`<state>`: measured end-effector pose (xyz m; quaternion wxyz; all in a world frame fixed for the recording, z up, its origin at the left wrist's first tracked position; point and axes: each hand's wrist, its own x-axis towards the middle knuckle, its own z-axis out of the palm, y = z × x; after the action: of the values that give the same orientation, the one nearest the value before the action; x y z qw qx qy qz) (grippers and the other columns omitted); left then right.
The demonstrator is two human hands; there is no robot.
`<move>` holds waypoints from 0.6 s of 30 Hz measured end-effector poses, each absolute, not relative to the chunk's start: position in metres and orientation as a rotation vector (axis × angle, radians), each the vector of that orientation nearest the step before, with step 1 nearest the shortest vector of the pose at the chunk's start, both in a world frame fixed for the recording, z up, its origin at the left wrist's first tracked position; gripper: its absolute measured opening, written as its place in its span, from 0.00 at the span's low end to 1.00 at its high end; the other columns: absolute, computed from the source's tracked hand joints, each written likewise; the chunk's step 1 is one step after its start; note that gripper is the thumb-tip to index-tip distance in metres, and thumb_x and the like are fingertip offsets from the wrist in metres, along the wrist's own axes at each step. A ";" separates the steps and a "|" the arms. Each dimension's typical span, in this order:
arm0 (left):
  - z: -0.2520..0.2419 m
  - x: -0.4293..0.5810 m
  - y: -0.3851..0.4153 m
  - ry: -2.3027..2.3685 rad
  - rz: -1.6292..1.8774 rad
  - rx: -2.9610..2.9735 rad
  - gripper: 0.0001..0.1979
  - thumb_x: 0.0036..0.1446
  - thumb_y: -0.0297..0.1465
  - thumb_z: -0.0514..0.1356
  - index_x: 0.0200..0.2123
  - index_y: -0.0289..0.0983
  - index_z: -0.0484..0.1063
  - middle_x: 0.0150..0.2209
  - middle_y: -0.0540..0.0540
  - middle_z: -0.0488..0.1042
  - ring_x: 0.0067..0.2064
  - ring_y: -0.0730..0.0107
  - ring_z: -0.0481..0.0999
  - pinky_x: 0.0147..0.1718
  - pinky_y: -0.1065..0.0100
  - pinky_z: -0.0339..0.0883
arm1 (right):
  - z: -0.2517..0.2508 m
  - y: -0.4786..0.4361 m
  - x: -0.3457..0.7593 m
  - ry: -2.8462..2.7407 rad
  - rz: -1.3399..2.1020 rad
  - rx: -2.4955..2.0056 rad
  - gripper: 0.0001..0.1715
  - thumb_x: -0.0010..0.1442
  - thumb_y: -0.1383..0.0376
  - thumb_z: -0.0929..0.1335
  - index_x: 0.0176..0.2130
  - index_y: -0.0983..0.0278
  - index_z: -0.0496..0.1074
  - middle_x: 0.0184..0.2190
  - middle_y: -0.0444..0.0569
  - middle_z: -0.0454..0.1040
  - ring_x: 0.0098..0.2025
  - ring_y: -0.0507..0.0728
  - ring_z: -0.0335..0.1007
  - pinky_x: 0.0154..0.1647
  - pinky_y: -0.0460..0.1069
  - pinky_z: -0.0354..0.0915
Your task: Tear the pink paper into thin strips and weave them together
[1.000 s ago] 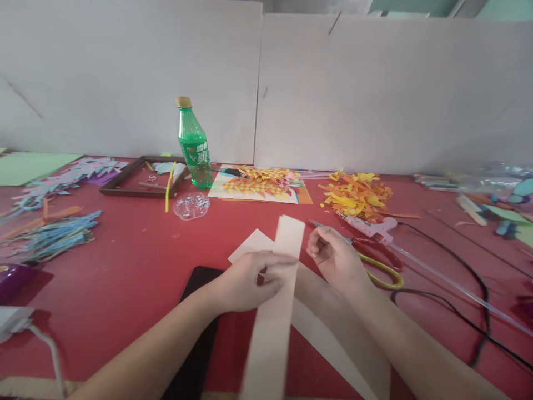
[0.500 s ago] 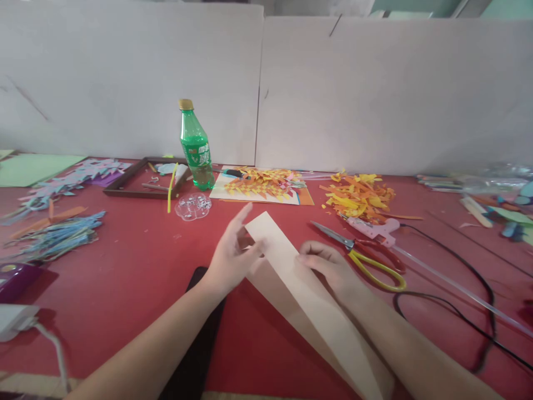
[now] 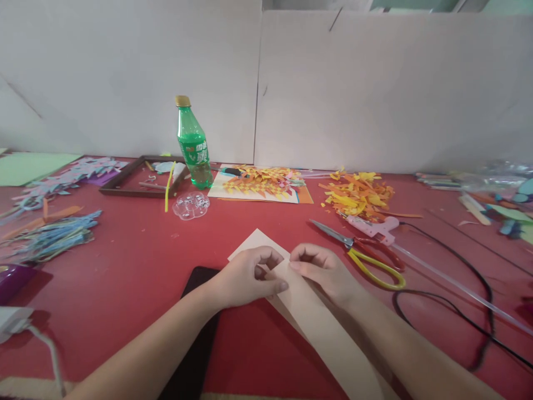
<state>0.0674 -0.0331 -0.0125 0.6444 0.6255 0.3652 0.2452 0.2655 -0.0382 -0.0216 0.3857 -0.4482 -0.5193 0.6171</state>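
A long cream paper strip (image 3: 322, 322), folded over so that two layers show, runs from between my hands toward the bottom edge. My left hand (image 3: 250, 276) is closed on its upper end, thumb on top and fingers curled behind. At the right, my right hand (image 3: 322, 272) pinches the strip's top corner between thumb and index finger. The lower layer's tip pokes out beyond my hands. Right of my right hand lie scissors (image 3: 353, 250) with one red and one yellow handle. A black phone-like slab (image 3: 195, 333) rests under my left forearm.
A green bottle (image 3: 195, 144) stands at the back beside a dark frame (image 3: 133, 193) and a clear bead tray (image 3: 191, 206). Orange and yellow paper pieces (image 3: 358, 194) lie near a pink glue gun (image 3: 375, 226) with a black cord (image 3: 449, 303). Blue paper strips (image 3: 62, 236) are at left.
My left hand has come down and closed on the paper, its index finger no longer stretched out. The upper layer's end has been drawn back toward me, uncovering the lower layer's tip.
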 end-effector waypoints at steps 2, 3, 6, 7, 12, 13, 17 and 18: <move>-0.011 0.068 -0.033 0.857 0.554 1.467 0.10 0.53 0.35 0.62 0.35 0.35 0.68 0.30 0.51 0.68 0.27 0.77 0.69 0.26 0.73 0.63 | -0.021 -0.038 0.265 -1.393 1.540 -1.134 0.10 0.52 0.61 0.71 0.27 0.65 0.70 0.23 0.41 0.65 0.24 0.48 0.57 0.24 0.44 0.53; -0.010 0.068 -0.033 0.880 0.565 1.487 0.10 0.54 0.36 0.61 0.34 0.35 0.68 0.30 0.51 0.68 0.27 0.77 0.68 0.26 0.74 0.62 | -0.021 -0.038 0.264 -1.419 1.531 -1.130 0.10 0.52 0.61 0.71 0.27 0.65 0.70 0.23 0.41 0.65 0.24 0.48 0.57 0.24 0.44 0.52; -0.008 0.069 -0.032 0.944 0.592 1.549 0.11 0.56 0.37 0.59 0.31 0.34 0.70 0.29 0.50 0.68 0.29 0.76 0.66 0.26 0.74 0.59 | -0.020 -0.039 0.262 -1.453 1.521 -1.117 0.09 0.52 0.62 0.71 0.27 0.66 0.69 0.23 0.41 0.64 0.24 0.48 0.56 0.24 0.45 0.52; -0.007 0.069 -0.032 0.950 0.587 1.552 0.10 0.56 0.37 0.59 0.31 0.34 0.70 0.29 0.50 0.69 0.29 0.76 0.66 0.26 0.74 0.59 | -0.020 -0.040 0.261 -1.455 1.520 -1.114 0.09 0.53 0.62 0.70 0.27 0.66 0.69 0.23 0.41 0.64 0.25 0.48 0.56 0.25 0.45 0.52; -0.009 0.069 -0.034 0.956 0.542 1.548 0.10 0.55 0.36 0.59 0.30 0.34 0.70 0.27 0.50 0.69 0.27 0.76 0.65 0.25 0.74 0.57 | -0.020 -0.039 0.258 -1.471 1.523 -1.098 0.07 0.52 0.64 0.70 0.27 0.66 0.69 0.23 0.42 0.65 0.25 0.49 0.57 0.26 0.45 0.53; -0.010 0.069 -0.034 0.961 0.539 1.556 0.10 0.54 0.36 0.59 0.29 0.34 0.70 0.27 0.50 0.70 0.27 0.76 0.66 0.25 0.74 0.57 | -0.021 -0.039 0.258 -1.477 1.521 -1.098 0.07 0.51 0.64 0.70 0.27 0.66 0.69 0.23 0.42 0.65 0.26 0.49 0.58 0.27 0.45 0.54; -0.011 0.068 -0.035 0.955 0.528 1.577 0.10 0.54 0.36 0.60 0.29 0.34 0.72 0.29 0.48 0.73 0.29 0.73 0.69 0.27 0.73 0.60 | -0.024 -0.040 0.258 -1.501 1.527 -1.101 0.04 0.49 0.67 0.68 0.26 0.65 0.68 0.22 0.41 0.65 0.25 0.49 0.57 0.26 0.45 0.53; -0.011 0.068 -0.035 0.949 0.525 1.585 0.10 0.54 0.36 0.59 0.29 0.34 0.72 0.29 0.48 0.73 0.30 0.73 0.70 0.28 0.73 0.61 | -0.025 -0.040 0.258 -1.504 1.536 -1.101 0.03 0.49 0.68 0.68 0.25 0.65 0.68 0.22 0.41 0.64 0.24 0.49 0.56 0.25 0.45 0.52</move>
<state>0.0677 -0.0349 -0.0109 0.5734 0.6760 0.4049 0.2241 0.2579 -0.0405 -0.0246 0.3553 -0.4263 -0.5821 0.5944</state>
